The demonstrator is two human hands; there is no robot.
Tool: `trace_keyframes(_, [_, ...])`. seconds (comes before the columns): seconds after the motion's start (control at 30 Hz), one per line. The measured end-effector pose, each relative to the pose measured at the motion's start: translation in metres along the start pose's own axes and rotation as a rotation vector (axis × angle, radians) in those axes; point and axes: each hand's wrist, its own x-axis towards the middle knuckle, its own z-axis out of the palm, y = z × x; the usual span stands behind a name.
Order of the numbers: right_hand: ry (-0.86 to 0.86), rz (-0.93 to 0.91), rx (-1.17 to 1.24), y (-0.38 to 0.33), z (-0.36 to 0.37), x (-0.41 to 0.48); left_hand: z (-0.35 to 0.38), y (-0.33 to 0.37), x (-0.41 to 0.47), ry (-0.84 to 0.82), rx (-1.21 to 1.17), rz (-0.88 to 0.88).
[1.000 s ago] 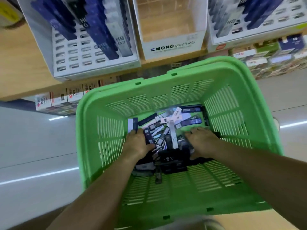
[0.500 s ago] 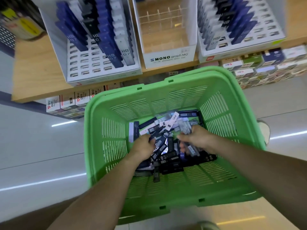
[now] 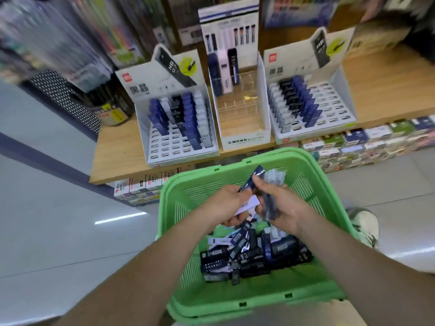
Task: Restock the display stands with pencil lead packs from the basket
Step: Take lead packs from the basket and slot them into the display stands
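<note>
- The middle stand (image 3: 244, 140) at top centre reads "MONO graph MG". The left stand (image 3: 179, 137) and right stand (image 3: 313, 107) hold packs marked "HB 07".
- All three sit on a wooden shelf (image 3: 117, 156), with grey floor (image 3: 47, 231) on the left.
- Mid-frame, our left hand (image 3: 224, 205) and right hand (image 3: 286, 209) are close together, each gripping lead packs (image 3: 270, 205) just above the green basket (image 3: 164, 208). The loose packs (image 3: 247, 255) are piled in its bottom.

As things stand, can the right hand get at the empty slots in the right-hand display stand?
Probably yes: nothing stands between the right hand and the display stand past the basket, though it grips several packs.
</note>
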Motion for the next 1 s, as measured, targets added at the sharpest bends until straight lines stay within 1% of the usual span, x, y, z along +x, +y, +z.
trace_keyframes(0.07, [-0.013,-0.046,-0.096,-0.013,0.008,-0.012,-0.007,0.017,-0.017,-0.005,0.115,0.054])
trace_keyframes(0.1, [-0.033,-0.077,-0.118,-0.02,0.013,-0.018,-0.012,0.025,-0.024,0.028,0.203,0.098])
trace_keyframes(0.17, [-0.085,-0.146,-0.124,-0.033,0.025,-0.028,-0.022,0.042,-0.036,0.156,0.356,0.222])
trace_keyframes(0.23, [-0.154,-0.206,-0.145,-0.047,0.039,-0.039,-0.033,0.06,-0.047,0.271,0.357,0.33])
trace_keyframes(0.33, [-0.285,-0.257,-0.152,-0.061,0.064,-0.054,-0.041,0.083,-0.062,0.367,0.159,0.426])
trace_keyframes(0.43, [-0.329,-0.286,-0.037,-0.076,0.086,-0.064,-0.043,0.099,-0.071,0.464,-0.105,0.47])
trace_keyframes(0.5, [-0.327,-0.308,-0.044,-0.087,0.098,-0.072,-0.043,0.107,-0.075,0.448,-0.311,0.498])
trace_keyframes(0.6, [-0.3,-0.34,-0.152,-0.095,0.108,-0.08,-0.046,0.118,-0.079,0.417,-0.573,0.52])
trace_keyframes(0.67, [-0.242,-0.359,-0.22,-0.097,0.112,-0.081,-0.046,0.123,-0.081,0.395,-0.686,0.536])
trace_keyframes(0.73, [-0.196,-0.4,-0.267,-0.102,0.113,-0.082,-0.044,0.129,-0.081,0.381,-0.729,0.554])
trace_keyframes(0.83, [-0.132,-0.459,-0.271,-0.114,0.11,-0.082,-0.044,0.139,-0.081,0.379,-0.664,0.563])
trace_keyframes(0.9, [-0.083,-0.466,-0.269,-0.122,0.111,-0.081,-0.05,0.143,-0.082,0.392,-0.525,0.57])
trace_keyframes(1.0, [-0.067,-0.427,-0.239,-0.133,0.119,-0.078,-0.074,0.147,-0.087,0.438,-0.366,0.606])
